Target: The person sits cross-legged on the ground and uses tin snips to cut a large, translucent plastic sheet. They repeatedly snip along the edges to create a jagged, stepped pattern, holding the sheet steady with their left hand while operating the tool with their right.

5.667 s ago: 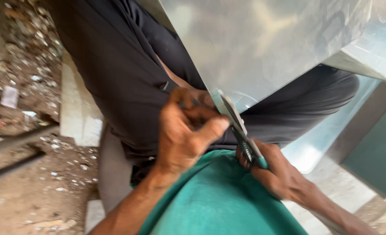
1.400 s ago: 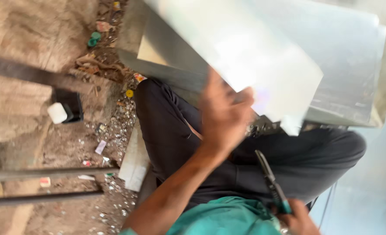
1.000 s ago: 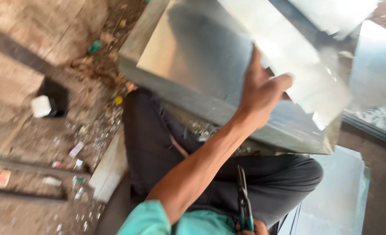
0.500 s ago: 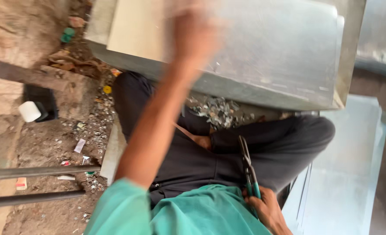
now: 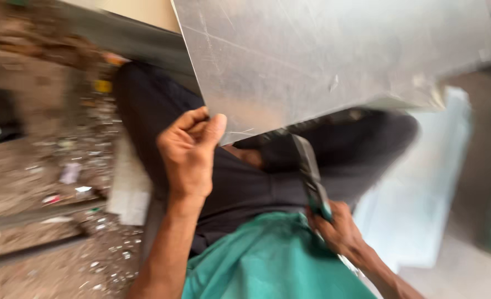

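Observation:
My left hand (image 5: 189,152) grips the near left corner of a large shiny metal sheet (image 5: 323,55) with thumb and fingers, holding it up over my lap. My right hand (image 5: 337,230) is closed around the green-handled end of metal shears (image 5: 310,171), whose dark blades point up toward the sheet's near edge. I sit cross-legged in black trousers (image 5: 240,182) and a green shirt (image 5: 267,260). The view is blurred by motion.
More metal sheets lie on the ground at the right (image 5: 422,205), and a folded metal piece (image 5: 123,33) lies behind my knee. The dirt ground (image 5: 40,182) on the left is littered with scraps and debris. A pale block (image 5: 126,191) sits under my left leg.
My left hand pulled back from reaching far over the sheet metal and now holds a sheet's corner close to my body. The shears stayed low in my right hand.

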